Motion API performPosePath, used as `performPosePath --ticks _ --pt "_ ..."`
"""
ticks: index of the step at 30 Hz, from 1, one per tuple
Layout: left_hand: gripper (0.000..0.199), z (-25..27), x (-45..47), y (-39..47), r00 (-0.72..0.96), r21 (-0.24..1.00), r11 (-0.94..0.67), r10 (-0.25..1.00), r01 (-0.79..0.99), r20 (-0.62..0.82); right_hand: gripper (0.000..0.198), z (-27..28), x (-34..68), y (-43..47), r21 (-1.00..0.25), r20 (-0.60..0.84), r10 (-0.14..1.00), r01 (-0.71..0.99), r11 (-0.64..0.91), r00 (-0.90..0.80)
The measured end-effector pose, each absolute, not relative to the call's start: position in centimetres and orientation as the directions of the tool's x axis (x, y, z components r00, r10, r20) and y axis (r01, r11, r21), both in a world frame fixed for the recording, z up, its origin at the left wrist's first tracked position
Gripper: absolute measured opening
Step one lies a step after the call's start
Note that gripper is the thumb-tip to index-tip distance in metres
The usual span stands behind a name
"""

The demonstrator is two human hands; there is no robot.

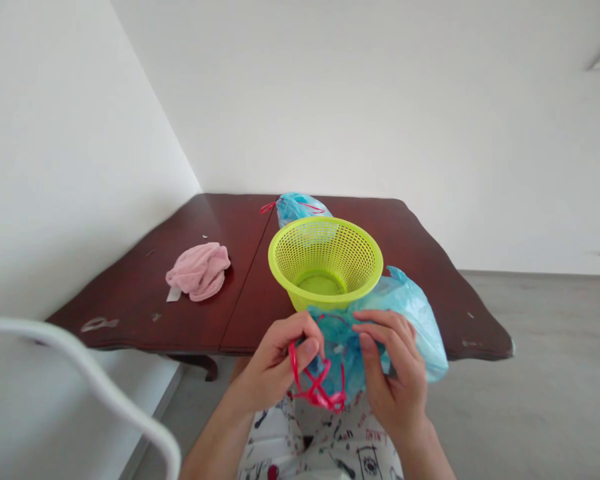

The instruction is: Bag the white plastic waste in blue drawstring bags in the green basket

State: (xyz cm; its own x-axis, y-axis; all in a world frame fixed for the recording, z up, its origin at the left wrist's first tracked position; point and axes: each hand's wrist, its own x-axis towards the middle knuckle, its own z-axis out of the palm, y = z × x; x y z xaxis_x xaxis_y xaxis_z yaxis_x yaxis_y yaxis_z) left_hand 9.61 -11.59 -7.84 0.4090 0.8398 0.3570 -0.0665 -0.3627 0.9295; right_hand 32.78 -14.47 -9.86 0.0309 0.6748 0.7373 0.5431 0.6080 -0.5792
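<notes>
A light-blue plastic drawstring bag [420, 323] rests at the table's front edge, its bunched mouth held over my lap. My left hand [283, 357] is closed in a pinch at the left of that mouth, and the red drawstring [320, 393] loops and dangles beside its thumb. On the other side, my right hand [395, 367] pinches the blue plastic between thumb and fingertips. Just beyond both hands stands a yellow-green plastic colander [325, 283], with nothing visible inside. What the bag contains is hidden.
A second blue bag with red ties [300, 205] lies behind the colander. To the left, a crumpled pink cloth [200, 270] sits on the dark wooden table [250, 293]. A white curved tube [105, 387] crosses the lower left. White walls meet behind the table.
</notes>
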Motion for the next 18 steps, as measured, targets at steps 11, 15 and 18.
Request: performPosePath --ticks 11,15,18 --pt "0.071 -7.2 7.5 -10.6 0.587 0.855 -0.507 0.663 -0.104 0.465 0.025 -9.4 34.3 -12.9 -0.761 0.607 0.537 0.235 0.604 0.585" --pt "0.078 -6.1 6.4 -10.3 0.7 0.887 -0.436 0.585 -0.152 0.408 0.023 -7.0 35.1 -13.1 -0.772 0.499 0.543 0.061 0.633 0.675" --pt "0.073 -5.4 4.4 -10.6 0.799 0.92 -0.304 0.473 -0.248 0.371 0.026 -5.3 35.8 -13.7 -0.788 0.46 0.65 -0.059 0.613 0.605"
